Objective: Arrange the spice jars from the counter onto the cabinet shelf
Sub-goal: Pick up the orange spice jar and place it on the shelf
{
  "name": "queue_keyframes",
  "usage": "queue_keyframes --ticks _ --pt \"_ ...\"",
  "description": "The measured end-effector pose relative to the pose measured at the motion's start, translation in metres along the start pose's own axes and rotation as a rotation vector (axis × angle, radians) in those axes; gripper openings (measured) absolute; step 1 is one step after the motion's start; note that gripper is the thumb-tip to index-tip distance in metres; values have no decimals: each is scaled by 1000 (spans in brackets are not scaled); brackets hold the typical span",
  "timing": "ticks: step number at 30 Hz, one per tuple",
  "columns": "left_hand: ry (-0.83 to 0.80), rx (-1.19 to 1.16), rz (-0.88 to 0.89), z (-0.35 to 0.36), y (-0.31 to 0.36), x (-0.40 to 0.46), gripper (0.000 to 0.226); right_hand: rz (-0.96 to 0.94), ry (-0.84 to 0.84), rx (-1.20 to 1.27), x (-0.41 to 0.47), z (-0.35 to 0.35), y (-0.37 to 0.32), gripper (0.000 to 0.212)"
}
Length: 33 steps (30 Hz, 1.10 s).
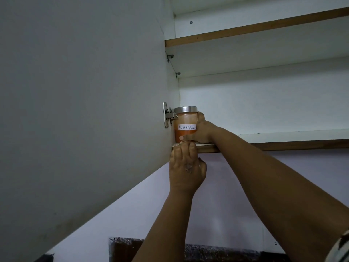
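One glass jar (186, 125) (steel-lidded); shelf (283, 143)

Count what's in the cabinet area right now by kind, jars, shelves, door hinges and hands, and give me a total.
Spice jars: 1, the red chilli powder jar, held by the right hand
Shelves: 3, bottom shelf, middle shelf, top shelf
Door hinges: 1, hinge
Hands: 2, with the left hand touching the bottom shelf's edge
Total: 7

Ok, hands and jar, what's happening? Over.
Right hand grips glass red-chilli-powder jar on bottom shelf's left end. Left hand touches shelf edge. Door hinge close beside.
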<state>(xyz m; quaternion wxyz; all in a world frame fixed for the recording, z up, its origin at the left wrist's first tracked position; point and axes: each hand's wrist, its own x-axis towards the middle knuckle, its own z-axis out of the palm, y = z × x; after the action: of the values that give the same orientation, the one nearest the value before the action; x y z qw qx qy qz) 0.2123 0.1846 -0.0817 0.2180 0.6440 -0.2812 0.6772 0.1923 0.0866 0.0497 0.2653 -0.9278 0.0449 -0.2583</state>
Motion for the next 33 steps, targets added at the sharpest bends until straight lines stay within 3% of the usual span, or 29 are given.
queue_keyframes --ticks 4,8,11,14,18,23,28,33 --pt "-80 -17 -16 -5 0 0 70 36 -72 24 -8 0 -6 123" --pt "-173 -17 -26 -13 0 1 68 69 -173 -110 -24 -10 -12 104" --pt "-201 -63 -37 -20 1 3 64 161 -180 -98 -41 -14 -13 117" --pt "-230 -111 -54 -29 3 3 60 267 -183 -112 -53 -13 -4 113" --pt "-262 -193 -104 -37 8 -5 69 261 46 -505 -88 -19 11 82" --pt "-311 -311 -150 -47 22 -46 82 49 377 -644 -150 -1 37 65" --pt "-614 -314 -157 -58 40 -122 90 10 529 -534 -198 48 72 81" --pt "-868 -344 -319 -80 52 -213 93 258 279 -431 -261 123 140 83"
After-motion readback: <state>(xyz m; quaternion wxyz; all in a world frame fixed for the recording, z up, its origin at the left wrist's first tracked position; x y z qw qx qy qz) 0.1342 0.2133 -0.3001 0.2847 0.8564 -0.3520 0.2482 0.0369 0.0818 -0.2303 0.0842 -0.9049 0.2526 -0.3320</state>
